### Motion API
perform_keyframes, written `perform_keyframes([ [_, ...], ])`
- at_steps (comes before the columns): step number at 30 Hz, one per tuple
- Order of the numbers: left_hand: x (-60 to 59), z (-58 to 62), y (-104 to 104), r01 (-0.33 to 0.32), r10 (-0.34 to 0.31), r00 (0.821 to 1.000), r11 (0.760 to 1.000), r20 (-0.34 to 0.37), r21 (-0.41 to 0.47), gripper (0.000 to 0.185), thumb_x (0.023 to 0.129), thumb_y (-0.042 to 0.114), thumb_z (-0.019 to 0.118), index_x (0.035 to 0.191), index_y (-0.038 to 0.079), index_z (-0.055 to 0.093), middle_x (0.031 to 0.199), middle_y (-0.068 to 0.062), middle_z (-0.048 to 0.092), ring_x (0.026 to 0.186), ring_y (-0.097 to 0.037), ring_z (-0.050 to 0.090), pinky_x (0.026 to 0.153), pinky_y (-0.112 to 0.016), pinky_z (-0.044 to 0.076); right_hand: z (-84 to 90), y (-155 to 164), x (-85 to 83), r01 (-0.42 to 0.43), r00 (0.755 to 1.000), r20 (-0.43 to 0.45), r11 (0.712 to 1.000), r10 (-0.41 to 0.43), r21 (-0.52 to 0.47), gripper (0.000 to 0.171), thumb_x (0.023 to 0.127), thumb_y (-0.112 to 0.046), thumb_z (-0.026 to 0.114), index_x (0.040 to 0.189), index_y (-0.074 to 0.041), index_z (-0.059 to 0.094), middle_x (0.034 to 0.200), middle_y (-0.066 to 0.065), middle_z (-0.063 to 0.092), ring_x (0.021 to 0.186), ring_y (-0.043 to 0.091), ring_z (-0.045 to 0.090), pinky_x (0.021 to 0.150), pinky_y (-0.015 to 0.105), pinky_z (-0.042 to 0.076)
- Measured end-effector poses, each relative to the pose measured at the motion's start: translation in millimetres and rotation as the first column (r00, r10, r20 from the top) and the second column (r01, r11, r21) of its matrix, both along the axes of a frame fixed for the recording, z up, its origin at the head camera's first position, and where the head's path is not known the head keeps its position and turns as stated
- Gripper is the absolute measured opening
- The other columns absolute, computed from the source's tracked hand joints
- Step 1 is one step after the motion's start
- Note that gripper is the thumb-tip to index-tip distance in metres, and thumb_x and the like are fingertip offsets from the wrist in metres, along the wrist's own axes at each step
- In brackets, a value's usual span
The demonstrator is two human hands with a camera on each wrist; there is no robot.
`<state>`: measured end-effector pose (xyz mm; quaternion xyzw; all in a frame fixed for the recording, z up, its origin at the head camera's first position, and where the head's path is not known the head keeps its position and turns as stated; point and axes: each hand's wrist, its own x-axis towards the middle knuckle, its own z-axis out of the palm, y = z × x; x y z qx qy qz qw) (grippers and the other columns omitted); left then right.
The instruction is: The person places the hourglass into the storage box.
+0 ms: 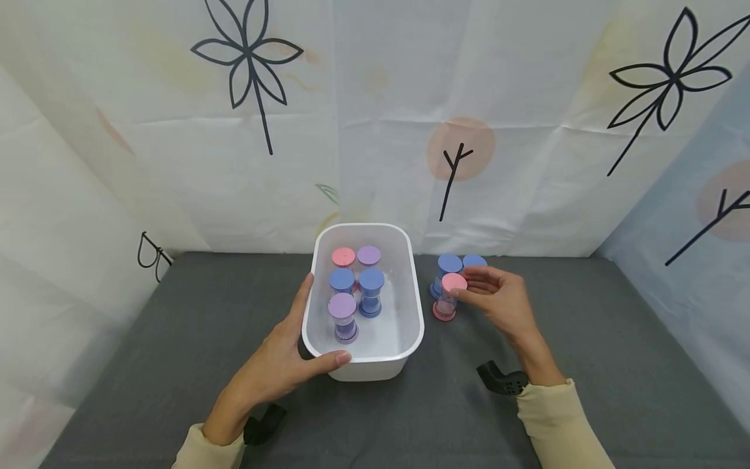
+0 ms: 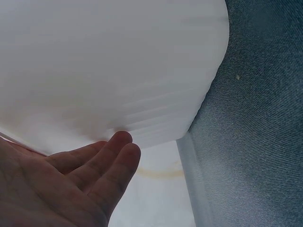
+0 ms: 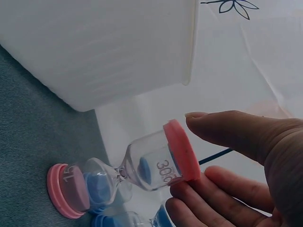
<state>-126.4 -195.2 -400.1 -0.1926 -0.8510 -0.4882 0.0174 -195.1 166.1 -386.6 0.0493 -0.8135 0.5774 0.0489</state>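
A white bin (image 1: 417,306) stands mid-table with several sand timers upright in it, capped pink (image 1: 343,256), purple (image 1: 342,305) and blue (image 1: 372,280). My left hand (image 1: 313,326) rests on its near-left corner, thumb along the front rim, straight fingers (image 2: 109,161) against the outer wall (image 2: 118,61). Right of the bin stands a pink-capped sand timer (image 1: 450,296) with blue sand. My right hand (image 1: 469,286) curls round its top cap (image 3: 182,151), thumb above and fingers below. Two blue-capped timers (image 1: 449,264) stand just behind it.
The table is covered in grey cloth (image 1: 176,365). White sheets printed with black flowers (image 1: 246,58) close it in at the back and both sides. Black wrist mounts (image 1: 504,381) show near both cuffs. The bin's wall (image 3: 104,47) is close to the left of the pink timer.
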Motion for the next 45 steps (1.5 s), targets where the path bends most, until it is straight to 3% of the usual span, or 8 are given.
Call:
perform_keyframes([
  [9, -0.2, 0.7, 1, 0.003, -0.003, 1.000, 1.000, 0.001, 0.001, 0.121, 0.080, 0.043, 0.086, 0.164, 0.031, -0.001, 0.157, -0.001, 0.041, 0.134, -0.027, 0.048, 0.107, -0.062, 0.033, -7.7, -3, -3.9, 0.008, 1.000, -0.018, 1.000, -0.007, 0.028, 0.050, 0.082, -0.008, 0.085, 0.125, 0.008, 0.066, 0.118, 0.026, 0.068, 0.104, 0.029, 0.070, 0.081, 0.020, 0.054],
  [31, 0.0, 1.5, 0, -0.008, 0.007, 1.000, 1.000, 0.018, 0.017, 0.123, 0.079, 0.042, 0.087, 0.164, 0.032, -0.001, 0.160, 0.000, 0.037, 0.137, -0.027, 0.045, 0.109, -0.060, 0.030, -11.9, -6, -5.4, 0.029, 0.999, -0.018, 0.996, -0.027, 0.080, 0.052, 0.079, -0.013, 0.089, 0.123, 0.004, 0.067, 0.116, 0.021, 0.069, 0.097, 0.017, 0.071, 0.081, 0.020, 0.054],
  [45, 0.7, 0.5, 0, 0.004, -0.004, 1.000, 1.000, 0.016, 0.009, 0.121, 0.081, 0.043, 0.086, 0.164, 0.033, -0.002, 0.158, -0.001, 0.039, 0.136, -0.028, 0.046, 0.108, -0.062, 0.031, -7.7, -8, -0.8, 0.034, 0.999, -0.023, 0.997, -0.032, 0.069, 0.053, 0.080, -0.013, 0.089, 0.124, 0.007, 0.067, 0.116, 0.024, 0.069, 0.105, 0.034, 0.069, 0.080, 0.016, 0.051],
])
